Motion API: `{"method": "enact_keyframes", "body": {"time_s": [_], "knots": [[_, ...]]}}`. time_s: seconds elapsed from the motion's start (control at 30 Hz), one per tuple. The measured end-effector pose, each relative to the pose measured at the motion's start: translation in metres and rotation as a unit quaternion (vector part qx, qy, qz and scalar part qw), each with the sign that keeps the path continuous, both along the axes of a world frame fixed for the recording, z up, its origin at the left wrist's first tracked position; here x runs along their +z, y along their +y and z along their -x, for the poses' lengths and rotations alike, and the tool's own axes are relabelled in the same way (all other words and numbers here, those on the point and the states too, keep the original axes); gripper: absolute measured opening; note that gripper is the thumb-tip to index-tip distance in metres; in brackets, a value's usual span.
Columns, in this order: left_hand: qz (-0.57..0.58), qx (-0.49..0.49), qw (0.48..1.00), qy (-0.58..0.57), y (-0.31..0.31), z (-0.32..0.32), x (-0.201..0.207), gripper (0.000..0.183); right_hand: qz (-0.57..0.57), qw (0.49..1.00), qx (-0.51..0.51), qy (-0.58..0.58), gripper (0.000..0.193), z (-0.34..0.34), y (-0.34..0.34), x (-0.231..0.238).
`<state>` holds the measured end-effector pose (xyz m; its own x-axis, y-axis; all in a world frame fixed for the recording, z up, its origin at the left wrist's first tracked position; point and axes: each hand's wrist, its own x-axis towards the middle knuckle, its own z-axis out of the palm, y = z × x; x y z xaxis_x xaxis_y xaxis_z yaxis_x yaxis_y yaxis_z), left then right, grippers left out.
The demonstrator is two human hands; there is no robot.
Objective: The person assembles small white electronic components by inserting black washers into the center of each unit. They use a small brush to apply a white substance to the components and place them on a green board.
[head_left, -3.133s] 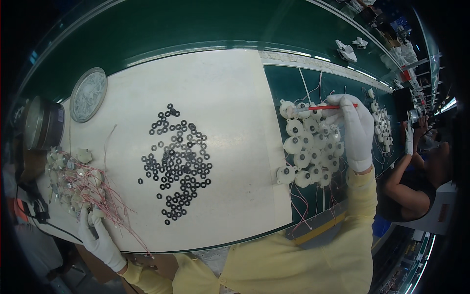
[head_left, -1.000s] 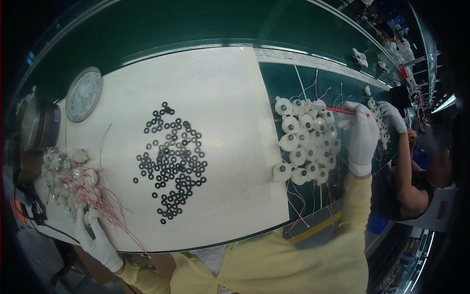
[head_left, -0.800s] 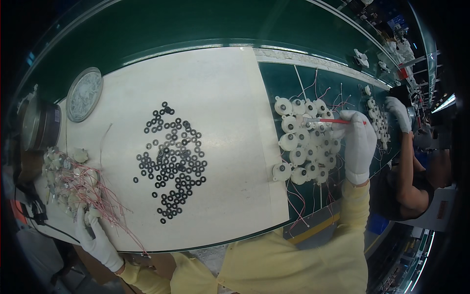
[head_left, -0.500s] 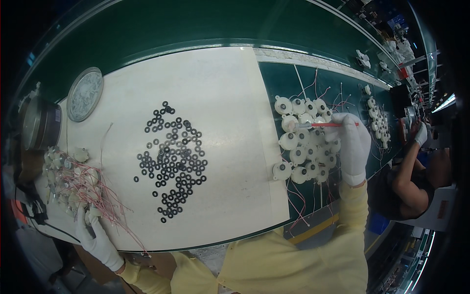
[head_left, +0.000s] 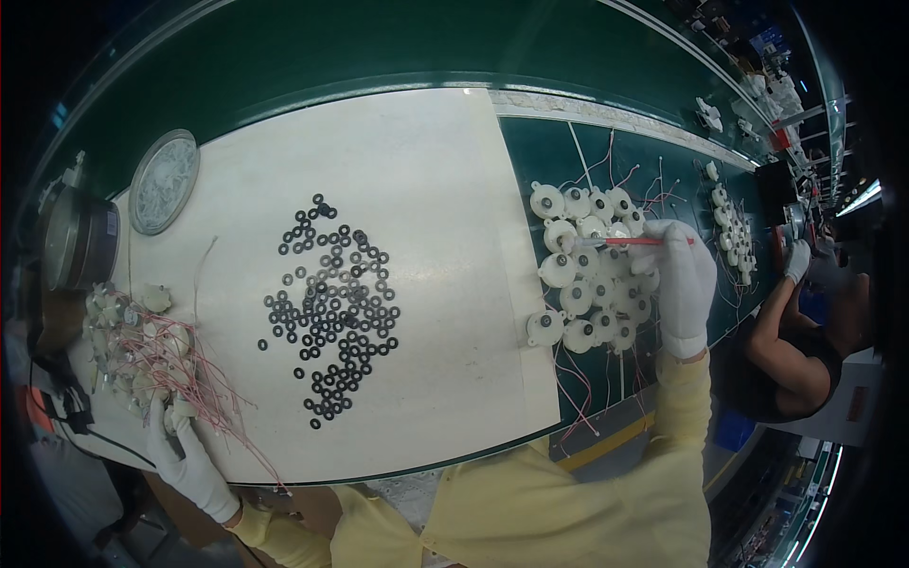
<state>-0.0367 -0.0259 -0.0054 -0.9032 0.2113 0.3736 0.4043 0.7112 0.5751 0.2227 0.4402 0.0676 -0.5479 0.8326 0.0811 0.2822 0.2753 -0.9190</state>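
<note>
My right hand [head_left: 686, 289], in a white glove, pinches a thin brush [head_left: 632, 241] by its red handle. The brush's pale tip meets a round white motor-like part [head_left: 559, 237] in the cluster on the right. Most of these parts show a dark ring at the centre, and pink-red wires trail out from under them. My gloved left hand [head_left: 189, 464] is at the near edge of a heaped pile of similar white wired parts [head_left: 133, 346] on the left. Its fingers close around one white part [head_left: 180, 409], partly hidden by the glove.
Many small black rings [head_left: 346, 312] lie scattered on the white sheet [head_left: 454, 189]. At the far left stand a round dish [head_left: 165, 182] of whitish, translucent stuff and a metal pot [head_left: 80, 237]. Another row of white parts [head_left: 734, 232] lies farther right, near a co-worker's arm [head_left: 772, 331].
The brush tip has shifted very slightly on the same white part. My left hand stays in place. The co-worker's gloved hand has moved a little to the left.
</note>
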Motion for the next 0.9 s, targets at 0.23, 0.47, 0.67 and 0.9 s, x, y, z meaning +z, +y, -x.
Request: {"method": "enact_keyframes", "body": {"time_s": [0.23,0.47,0.67,0.9], "knots": [[-0.03,-0.009,0.999,-0.01,0.002,0.001,-0.002,0.036,-0.014,0.999,-0.024,0.016,0.032,-0.002,-0.001,0.003],[-0.028,-0.003,1.0,-0.014,0.001,0.002,-0.003,0.036,-0.003,1.0,0.007,0.019,0.031,0.002,-0.004,0.001],[-0.011,0.009,1.0,-0.019,0.003,0.0,0.001,0.037,-0.01,1.0,0.008,0.011,0.032,-0.002,-0.004,0.003],[-0.031,0.001,0.999,-0.015,0.005,0.0,0.001,0.036,-0.046,0.997,-0.014,0.056,0.034,-0.014,-0.002,0.004]]}}
